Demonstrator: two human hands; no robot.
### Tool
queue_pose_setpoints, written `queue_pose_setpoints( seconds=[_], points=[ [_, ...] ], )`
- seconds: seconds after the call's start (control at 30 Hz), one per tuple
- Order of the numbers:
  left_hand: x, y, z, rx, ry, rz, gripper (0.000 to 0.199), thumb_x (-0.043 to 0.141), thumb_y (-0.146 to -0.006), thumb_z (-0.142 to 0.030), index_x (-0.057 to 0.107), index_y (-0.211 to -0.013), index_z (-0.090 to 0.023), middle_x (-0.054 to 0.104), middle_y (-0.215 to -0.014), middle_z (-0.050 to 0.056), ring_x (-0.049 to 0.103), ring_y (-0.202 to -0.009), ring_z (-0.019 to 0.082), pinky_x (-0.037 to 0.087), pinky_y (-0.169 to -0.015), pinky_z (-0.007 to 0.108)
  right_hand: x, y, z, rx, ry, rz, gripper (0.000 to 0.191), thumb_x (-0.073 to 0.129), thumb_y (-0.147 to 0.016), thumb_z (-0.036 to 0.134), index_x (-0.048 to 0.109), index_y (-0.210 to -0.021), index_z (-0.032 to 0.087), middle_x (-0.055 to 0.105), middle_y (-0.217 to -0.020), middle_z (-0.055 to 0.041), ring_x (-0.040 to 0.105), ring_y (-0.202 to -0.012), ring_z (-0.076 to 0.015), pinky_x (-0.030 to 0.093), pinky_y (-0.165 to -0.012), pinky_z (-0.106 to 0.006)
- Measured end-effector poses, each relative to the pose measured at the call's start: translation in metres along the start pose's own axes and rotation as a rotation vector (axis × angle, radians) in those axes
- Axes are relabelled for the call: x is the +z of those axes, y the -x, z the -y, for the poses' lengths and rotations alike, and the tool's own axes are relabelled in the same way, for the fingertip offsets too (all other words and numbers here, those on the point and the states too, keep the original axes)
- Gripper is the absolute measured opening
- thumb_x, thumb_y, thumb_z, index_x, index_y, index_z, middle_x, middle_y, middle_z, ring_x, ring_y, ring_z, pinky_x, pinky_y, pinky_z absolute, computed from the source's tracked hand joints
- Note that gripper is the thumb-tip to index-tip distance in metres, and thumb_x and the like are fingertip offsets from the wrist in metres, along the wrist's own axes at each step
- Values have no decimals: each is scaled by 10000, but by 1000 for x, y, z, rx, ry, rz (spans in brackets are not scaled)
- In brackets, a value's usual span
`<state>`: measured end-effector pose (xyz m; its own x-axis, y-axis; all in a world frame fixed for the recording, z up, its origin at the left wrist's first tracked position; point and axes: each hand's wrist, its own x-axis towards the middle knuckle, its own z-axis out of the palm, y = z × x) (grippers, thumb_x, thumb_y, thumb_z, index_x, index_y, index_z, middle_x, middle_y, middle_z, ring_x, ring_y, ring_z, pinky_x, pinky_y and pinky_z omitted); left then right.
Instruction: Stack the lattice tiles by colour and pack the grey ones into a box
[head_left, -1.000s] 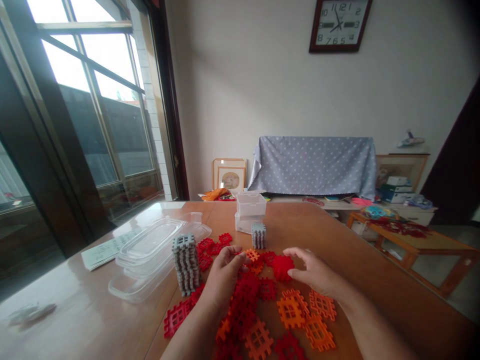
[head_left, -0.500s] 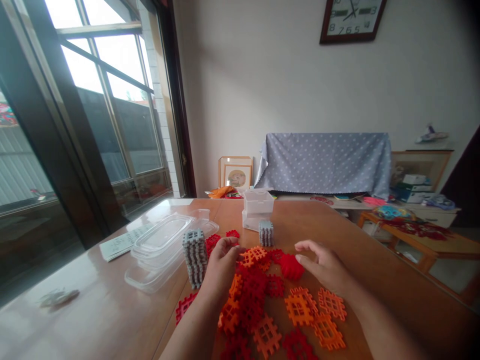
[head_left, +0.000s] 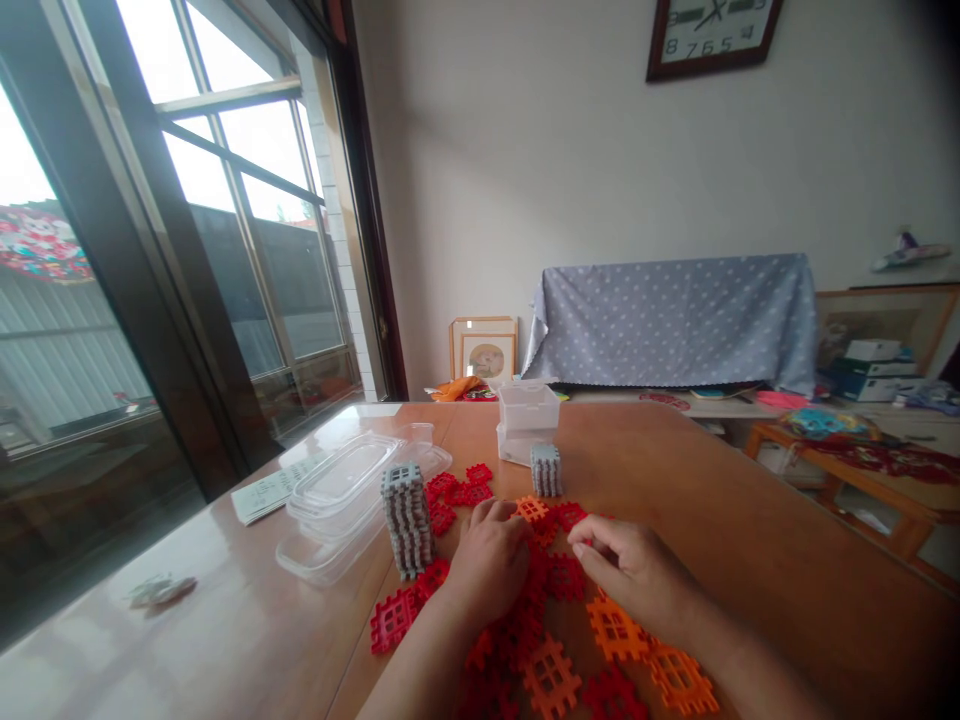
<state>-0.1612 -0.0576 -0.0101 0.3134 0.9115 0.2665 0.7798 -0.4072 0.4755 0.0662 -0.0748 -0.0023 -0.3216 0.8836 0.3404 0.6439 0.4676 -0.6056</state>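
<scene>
Red and orange plastic interlocking tiles with window-like openings lie in a loose pile before me. My left hand [head_left: 491, 560] is over the pile, its fingers curled down among the red tiles; its fingertips are hidden. Opposite it, my right hand [head_left: 619, 560] has its fingers bent inward, closed. A little red shows behind its knuckles, but what is in its grip is hidden. An orange tile [head_left: 532, 510] lies between the hands. Below the right hand are more orange tiles [head_left: 616, 628]. A tall stack of grey tiles [head_left: 407, 525] stands left of my left hand.
A shorter grey stack [head_left: 546, 470] stands by clear plastic boxes [head_left: 528, 410] at the back. Clear lids and trays [head_left: 341, 485] lie at left, beside a paper booklet [head_left: 270, 492] and a small plastic packet [head_left: 163, 592]. Bare wooden tabletop [head_left: 675, 470] extends right.
My left hand has moved right and down onto the pile. The right hand has moved inward, its fingers closing where the red stack was visible. The view has shifted slightly left.
</scene>
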Motion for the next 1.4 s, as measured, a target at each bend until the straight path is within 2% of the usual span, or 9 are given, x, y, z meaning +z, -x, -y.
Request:
queue_pose_setpoints(
  seconds=[0.13, 0.3, 0.57, 0.67, 0.8, 1.03, 1.13, 1.3, 1.4],
  points=[
    [9, -3, 6, -40, -85, 67, 272, 513, -925, -368, 750, -1049, -316, 505, -1492, 69, 322, -1423, 395, 219, -1139, 561, 0, -1, 3, -15, 2, -28, 201, 498, -930, 311, 673, -860, 242, 588, -637, 47, 544, -611, -140, 389, -608, -248],
    [10, -7, 5, -55, -110, 63, 284, 464, -953, -394, 722, -995, -281, 647, -1267, 88, 546, -1209, 316, 253, -1123, 521, -2, -2, 3, -23, -6, -51, 191, 503, -925, 286, 675, -850, 249, 608, -657, 44, 570, -635, -146, 401, -626, -250],
    [5, -7, 6, -167, -223, -15, 261, 458, -950, -352, 678, -997, -221, 685, -1099, 138, 615, -1080, 309, 362, -1011, 436, -8, -2, 1, -22, -8, -74, 191, 488, -935, 293, 660, -864, 252, 661, -706, 33, 612, -673, -159, 421, -661, -258],
    [10, -9, 10, -121, -213, -29, 351, 448, -963, -397, 656, -1193, -233, 642, -1266, 152, 574, -1184, 326, 359, -1025, 432, -8, -1, 1, -26, -2, -76, 192, 485, -941, 293, 650, -854, 249, 651, -702, 34, 605, -668, -155, 413, -658, -257],
    [19, -14, 13, -99, -193, -3, 546, 459, -957, -483, 503, -1447, -245, 474, -1510, 172, 436, -1367, 379, 278, -1106, 497, -7, -1, 2, -32, 1, -73, 186, 488, -942, 286, 641, -841, 249, 641, -702, 36, 593, -668, -152, 400, -650, -257],
    [23, -18, 17, -122, -239, -15, 391, 581, -839, -287, 616, -1220, -206, 635, -1174, 143, 586, -1089, 321, 402, -939, 395, -8, -1, 2, -28, 3, -70, 189, 486, -941, 281, 654, -857, 252, 652, -704, 30, 597, -668, -158, 401, -654, -261],
    [22, -19, 18, -123, -189, -72, 389, 606, -772, -190, 618, -1161, -198, 626, -1137, 121, 581, -1067, 287, 412, -927, 355, -8, -2, 2, -26, 0, -72, 185, 492, -941, 280, 651, -853, 249, 650, -704, 33, 597, -667, -155, 397, -652, -260],
    [21, -23, 21, -168, -75, -241, 301, 551, -815, -150, 596, -1111, -180, 618, -1134, 116, 581, -1050, 250, 425, -924, 332, -9, -1, 1, -29, 0, -65, 182, 489, -950, 280, 648, -868, 249, 647, -714, 36, 593, -673, -150, 385, -653, -262],
    [21, -22, 24, -192, -76, -226, 336, 521, -815, -108, 586, -1138, -173, 628, -1143, 129, 585, -1056, 254, 423, -920, 338, -9, -1, 1, -29, -1, -63, 186, 485, -954, 287, 646, -868, 250, 647, -715, 35, 592, -671, -150, 382, -653, -265]
  ],
)
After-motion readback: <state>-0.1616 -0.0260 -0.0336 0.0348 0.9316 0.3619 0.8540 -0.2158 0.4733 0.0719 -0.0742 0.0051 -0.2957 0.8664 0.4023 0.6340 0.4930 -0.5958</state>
